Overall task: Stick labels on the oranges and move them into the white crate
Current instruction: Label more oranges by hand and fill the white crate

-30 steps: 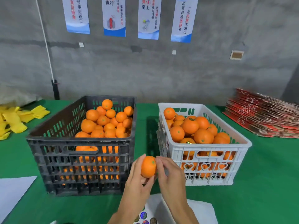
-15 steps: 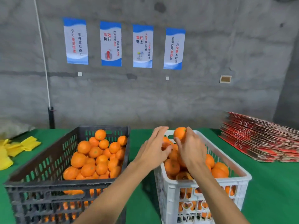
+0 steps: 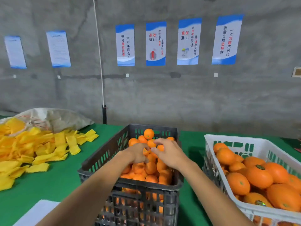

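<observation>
Head view: my left hand (image 3: pixel 138 152) curls fingers round an orange (image 3: pixel 146 151) in the black crate (image 3: pixel 130 181); right hand (image 3: pixel 169 152) hovers open beside it.

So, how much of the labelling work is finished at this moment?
Done: the white crate holds many oranges, some visibly labelled. In hand: both hands reach into the black crate; the left hand closes on an orange, the right hand beside it. Left: the black crate's remaining pile.
</observation>
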Demonstrator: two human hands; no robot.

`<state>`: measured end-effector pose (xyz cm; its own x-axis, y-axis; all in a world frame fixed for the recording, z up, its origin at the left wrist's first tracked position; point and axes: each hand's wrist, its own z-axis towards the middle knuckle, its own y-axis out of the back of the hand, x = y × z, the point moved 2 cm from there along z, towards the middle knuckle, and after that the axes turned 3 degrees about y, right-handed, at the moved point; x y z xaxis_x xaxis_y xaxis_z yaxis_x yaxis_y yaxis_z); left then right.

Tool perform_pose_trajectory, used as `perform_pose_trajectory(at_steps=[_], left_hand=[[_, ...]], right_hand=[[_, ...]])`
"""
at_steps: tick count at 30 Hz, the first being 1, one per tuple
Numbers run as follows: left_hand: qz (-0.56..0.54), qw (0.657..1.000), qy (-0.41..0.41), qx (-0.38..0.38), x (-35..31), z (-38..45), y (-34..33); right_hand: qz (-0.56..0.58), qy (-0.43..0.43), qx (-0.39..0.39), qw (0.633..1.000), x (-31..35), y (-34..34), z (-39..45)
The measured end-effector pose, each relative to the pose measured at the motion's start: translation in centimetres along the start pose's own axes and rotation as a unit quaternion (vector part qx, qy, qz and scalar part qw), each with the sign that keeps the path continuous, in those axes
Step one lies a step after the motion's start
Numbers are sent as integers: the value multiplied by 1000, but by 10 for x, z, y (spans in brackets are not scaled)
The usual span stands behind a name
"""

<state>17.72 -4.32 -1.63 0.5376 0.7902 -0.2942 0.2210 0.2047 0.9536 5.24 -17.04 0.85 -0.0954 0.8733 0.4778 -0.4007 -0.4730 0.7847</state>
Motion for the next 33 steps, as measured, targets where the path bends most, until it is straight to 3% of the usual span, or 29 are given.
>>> perform_pose_trajectory(at_steps=[9, 17, 21, 25, 30, 33], left_hand=[[17, 997, 78, -21, 81, 89, 7], [55, 997, 49, -25, 89, 138, -1], [-32, 994, -31, -102, 46, 100, 35], [-194, 946, -154, -211, -11, 16, 68], [-340, 885, -201, -247, -67, -94, 64], [-436, 839, -247, -214, -95, -139, 33]], right_hand=[[-51, -29, 112, 992, -21, -54, 88], [-20, -49, 131, 990, -46, -68, 113], [0, -40, 14, 999, -36, -50, 103], [107, -5, -138, 985, -4, -12, 71], [237, 29, -260, 936, 34, 37, -16], [269, 50, -303, 913, 42, 50, -80]])
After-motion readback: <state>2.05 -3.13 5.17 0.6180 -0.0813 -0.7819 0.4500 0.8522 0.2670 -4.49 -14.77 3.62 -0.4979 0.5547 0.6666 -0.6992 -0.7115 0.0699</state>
